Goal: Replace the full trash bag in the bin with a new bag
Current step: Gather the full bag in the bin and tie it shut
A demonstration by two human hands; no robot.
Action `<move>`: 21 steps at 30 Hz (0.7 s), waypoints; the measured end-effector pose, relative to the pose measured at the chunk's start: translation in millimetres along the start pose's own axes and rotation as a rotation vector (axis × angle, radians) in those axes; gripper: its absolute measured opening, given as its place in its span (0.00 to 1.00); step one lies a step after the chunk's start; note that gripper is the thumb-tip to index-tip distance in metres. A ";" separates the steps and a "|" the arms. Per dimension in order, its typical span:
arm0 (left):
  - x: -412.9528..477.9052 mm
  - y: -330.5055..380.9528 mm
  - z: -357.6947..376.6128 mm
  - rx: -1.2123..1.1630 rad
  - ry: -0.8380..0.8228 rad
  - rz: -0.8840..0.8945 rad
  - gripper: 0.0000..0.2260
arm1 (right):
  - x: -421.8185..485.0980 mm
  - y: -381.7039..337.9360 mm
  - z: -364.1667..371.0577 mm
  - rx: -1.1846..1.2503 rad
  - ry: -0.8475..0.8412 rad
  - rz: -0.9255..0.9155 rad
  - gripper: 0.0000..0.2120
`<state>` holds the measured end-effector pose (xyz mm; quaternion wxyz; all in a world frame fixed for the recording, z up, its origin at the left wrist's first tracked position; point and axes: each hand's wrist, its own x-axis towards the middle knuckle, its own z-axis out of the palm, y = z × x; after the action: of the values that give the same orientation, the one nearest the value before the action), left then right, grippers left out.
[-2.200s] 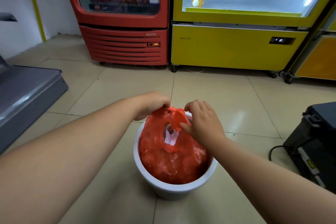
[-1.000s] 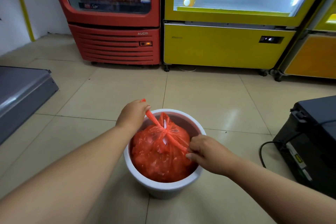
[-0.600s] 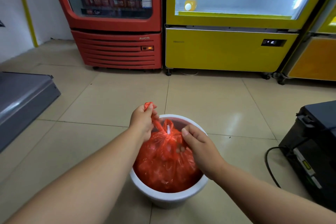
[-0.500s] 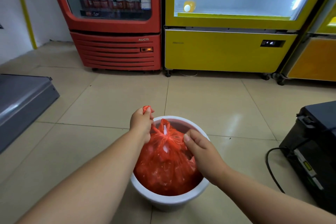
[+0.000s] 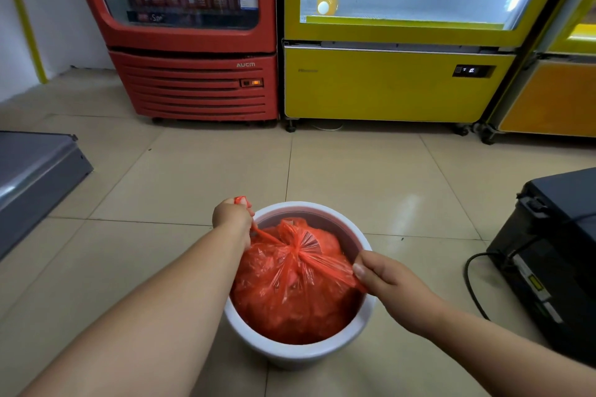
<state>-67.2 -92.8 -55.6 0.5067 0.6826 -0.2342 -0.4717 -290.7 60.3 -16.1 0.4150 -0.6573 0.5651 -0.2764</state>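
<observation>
- Left hand (image 5: 233, 215) is fisted on one twisted handle of the red bag (image 5: 292, 284), its end poking out above the knuckles, over the bin's far-left rim.
- Right hand (image 5: 388, 284) pinches the other handle between thumb and fingers at the bin's right rim.
- Both handles run taut to a knot (image 5: 298, 250) on top of the bag, pulled in opposite directions.
- The bag, bulging and full, sits inside the white bin (image 5: 309, 353), which stands on the tiled floor (image 5: 354, 177).
- Beyond: a red fridge (image 5: 193, 42) with bottles behind its glass, and a yellow fridge (image 5: 393, 80) just beside it.
- Right edge: a dark box (image 5: 554, 251) with a black cable (image 5: 471, 280) looping onto the floor.
- Left edge: a grey cabinet (image 5: 35, 177).
</observation>
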 end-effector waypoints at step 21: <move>-62.8 30.6 -15.0 0.075 -0.524 0.405 0.11 | 42.3 -26.7 -15.9 0.498 0.283 0.105 0.18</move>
<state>-77.1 -47.1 -1.5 0.4872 0.4956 -0.5048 -0.5121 -281.3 15.9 10.3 0.4943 -0.4599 0.5653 -0.4739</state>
